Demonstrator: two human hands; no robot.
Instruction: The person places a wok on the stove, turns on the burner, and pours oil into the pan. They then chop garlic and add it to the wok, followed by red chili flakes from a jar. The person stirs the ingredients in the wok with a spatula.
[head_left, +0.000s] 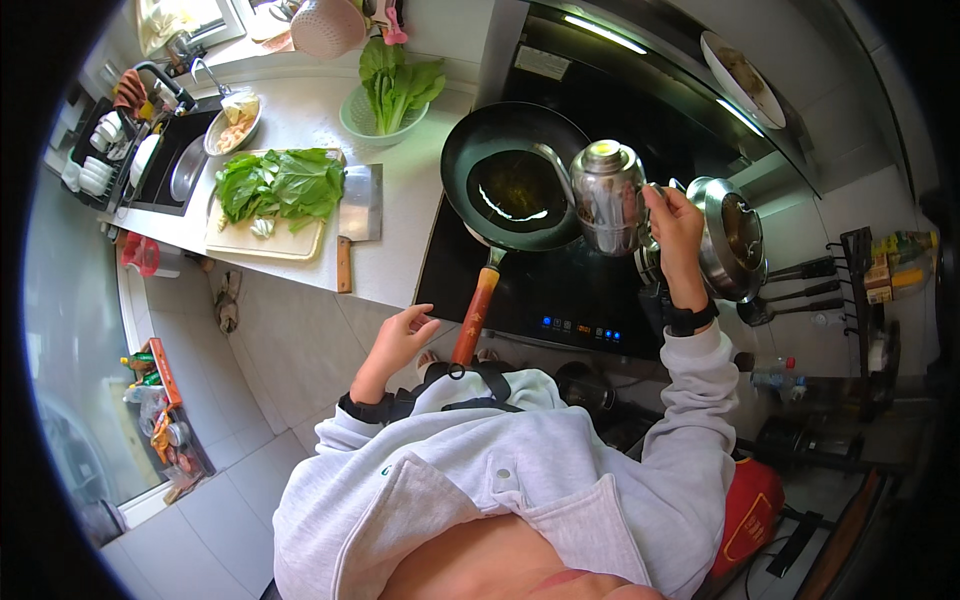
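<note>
My right hand (673, 225) grips the handle of a shiny metal oil pot (609, 199), held upright at the right rim of a black wok (480, 161). The pot's long curved spout reaches over the wok, where a pool of oil (517, 187) lies. The wok stands on a black glass cooktop (600, 300), its wooden handle (475, 319) pointing toward me. My left hand (397, 337) hovers with nothing in it, left of that handle, fingers apart.
Leafy greens (281, 187) and garlic lie on a cutting board (285, 244), beside a cleaver (360, 206). Behind stand a green colander (382, 135) of lettuce-like leaves and a bowl (234, 127) of food near the sink (169, 161). A lidded steel pot (727, 240) is right of my hand.
</note>
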